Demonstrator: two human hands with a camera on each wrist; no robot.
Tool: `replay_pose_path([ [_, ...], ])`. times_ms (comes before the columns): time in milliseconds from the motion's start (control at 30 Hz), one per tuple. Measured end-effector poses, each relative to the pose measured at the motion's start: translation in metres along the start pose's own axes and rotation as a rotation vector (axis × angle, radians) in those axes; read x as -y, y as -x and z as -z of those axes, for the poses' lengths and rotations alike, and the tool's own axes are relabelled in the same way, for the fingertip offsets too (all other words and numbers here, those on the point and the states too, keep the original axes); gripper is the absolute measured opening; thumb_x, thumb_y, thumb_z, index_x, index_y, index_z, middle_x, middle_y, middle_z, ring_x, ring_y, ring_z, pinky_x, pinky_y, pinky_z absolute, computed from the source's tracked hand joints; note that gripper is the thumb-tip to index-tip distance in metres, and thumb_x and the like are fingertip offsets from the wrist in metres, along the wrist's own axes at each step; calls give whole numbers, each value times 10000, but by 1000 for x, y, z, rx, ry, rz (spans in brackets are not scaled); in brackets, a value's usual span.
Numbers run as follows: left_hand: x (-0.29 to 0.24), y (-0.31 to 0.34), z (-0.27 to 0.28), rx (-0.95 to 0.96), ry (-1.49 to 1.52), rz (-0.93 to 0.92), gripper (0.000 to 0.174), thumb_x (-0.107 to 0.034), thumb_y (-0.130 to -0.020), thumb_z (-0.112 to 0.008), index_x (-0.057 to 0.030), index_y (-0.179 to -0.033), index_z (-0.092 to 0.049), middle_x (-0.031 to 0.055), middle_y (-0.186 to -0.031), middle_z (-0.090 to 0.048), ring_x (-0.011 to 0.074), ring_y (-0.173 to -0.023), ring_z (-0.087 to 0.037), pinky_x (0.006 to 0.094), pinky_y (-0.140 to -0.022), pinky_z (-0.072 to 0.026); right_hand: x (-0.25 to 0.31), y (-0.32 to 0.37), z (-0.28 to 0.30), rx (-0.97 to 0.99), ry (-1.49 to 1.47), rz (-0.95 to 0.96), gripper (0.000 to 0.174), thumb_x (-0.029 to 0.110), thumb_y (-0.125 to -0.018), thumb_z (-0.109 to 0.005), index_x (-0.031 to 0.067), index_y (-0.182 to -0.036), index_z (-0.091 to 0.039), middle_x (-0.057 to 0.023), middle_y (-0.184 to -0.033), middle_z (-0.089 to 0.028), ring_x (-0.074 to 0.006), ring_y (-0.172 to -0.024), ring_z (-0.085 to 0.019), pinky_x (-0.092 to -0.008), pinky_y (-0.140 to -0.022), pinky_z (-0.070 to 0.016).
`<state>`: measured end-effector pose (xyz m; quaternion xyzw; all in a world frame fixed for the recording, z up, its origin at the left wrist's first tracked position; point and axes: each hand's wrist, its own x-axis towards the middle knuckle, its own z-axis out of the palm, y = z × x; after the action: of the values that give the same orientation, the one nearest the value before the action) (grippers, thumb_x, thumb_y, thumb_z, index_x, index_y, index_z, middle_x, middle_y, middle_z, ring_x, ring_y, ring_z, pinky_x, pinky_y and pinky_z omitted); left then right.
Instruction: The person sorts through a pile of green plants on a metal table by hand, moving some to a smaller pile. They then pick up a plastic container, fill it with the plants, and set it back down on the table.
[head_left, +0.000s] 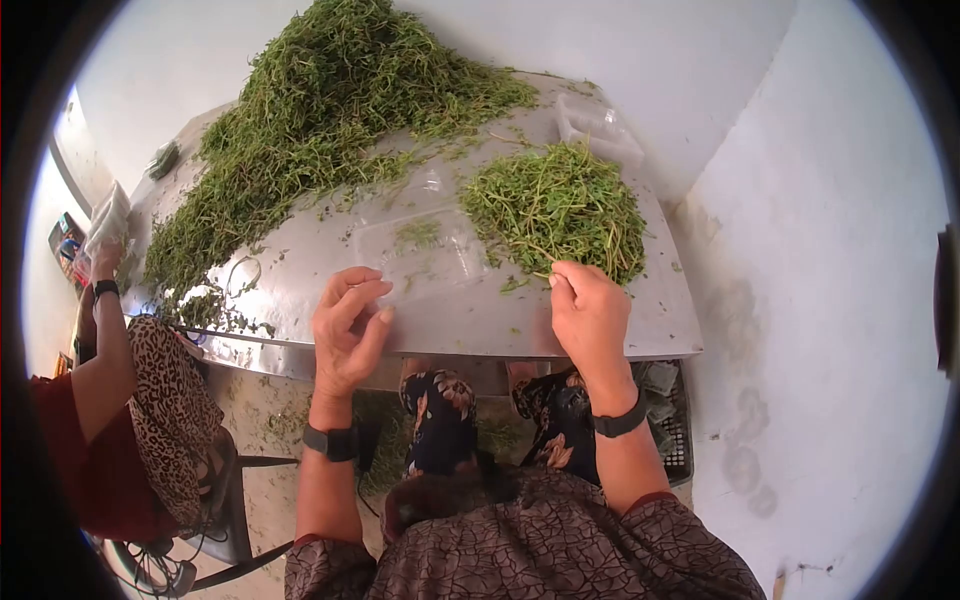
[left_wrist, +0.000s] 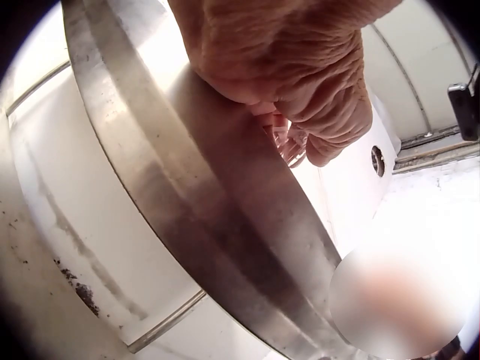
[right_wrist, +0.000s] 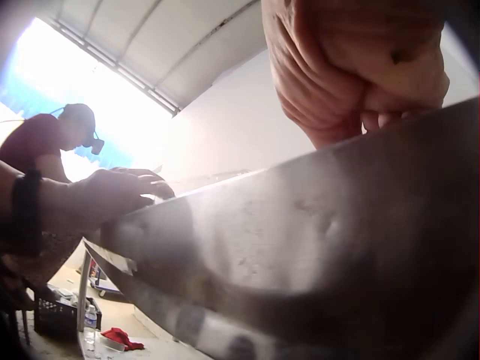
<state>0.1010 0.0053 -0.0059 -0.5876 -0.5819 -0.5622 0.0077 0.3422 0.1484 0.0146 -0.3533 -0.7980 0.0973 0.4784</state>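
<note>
My left hand (head_left: 350,325) is over the table's front edge, fingers loosely bent and nothing visible in them. Just beyond it lies a clear plastic tray (head_left: 462,262) with a few green bits inside. In the head view my right hand (head_left: 592,318) has thumb and forefinger together, pinching what looks like a thin stem at the near side of a small heap of green stems (head_left: 560,205). Both wrist views show the hands, left (left_wrist: 300,67) and right (right_wrist: 360,67), from below, above the metal table edge; their fingertips are mostly hidden.
A large mound of greens (head_left: 340,110) covers the back left of the metal table (head_left: 660,310). Another clear container (head_left: 600,130) stands behind the small heap. Another person (head_left: 105,390) sits at the left. A black crate (head_left: 680,440) is below the table's right side.
</note>
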Motion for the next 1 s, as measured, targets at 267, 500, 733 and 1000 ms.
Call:
replay_pose_path([
  [267, -3, 0, -1, -4, 41, 22, 261, -116, -816, -655, -22, -1059, -676, 102, -1103, -617, 120, -709, -528, 253, -635, -446, -8, -16, -10, 191, 389, -43, 90, 128, -825, -655, 41, -806, -646, -165, -679, -632, -363, -641, -629, -455, -560, -472],
  [500, -4, 0, 0, -18, 47, 20, 244, -78, -787, -666, -17, -1023, -689, 111, -1098, -624, 127, -693, -560, 249, -619, -472, -16, -11, -13, 133, 340, -38, 109, 124, -830, -614, 59, -755, -661, -163, -635, -615, -356, -578, -599, -432, -530, -454],
  [733, -6, 0, -1, -15, 80, 48, 234, -102, -811, -665, -18, -1028, -689, 108, -1100, -623, 125, -721, -562, 253, -633, -471, 0, -18, 6, 1, -166, -295, 95, 85, -830, -651, 33, -882, -711, -107, -576, -584, -168, -471, -527, -301, -498, -424],
  [1000, -2, 1, -2, -22, 80, 38, 234, -102, -813, -667, -19, -1031, -689, 110, -1090, -626, 129, -724, -570, 255, -648, -485, 65, -41, -16, 89, -159, 40, 56, 89, -815, -672, 52, -851, -695, -118, -706, -658, -279, -588, -626, -351, -554, -481],
])
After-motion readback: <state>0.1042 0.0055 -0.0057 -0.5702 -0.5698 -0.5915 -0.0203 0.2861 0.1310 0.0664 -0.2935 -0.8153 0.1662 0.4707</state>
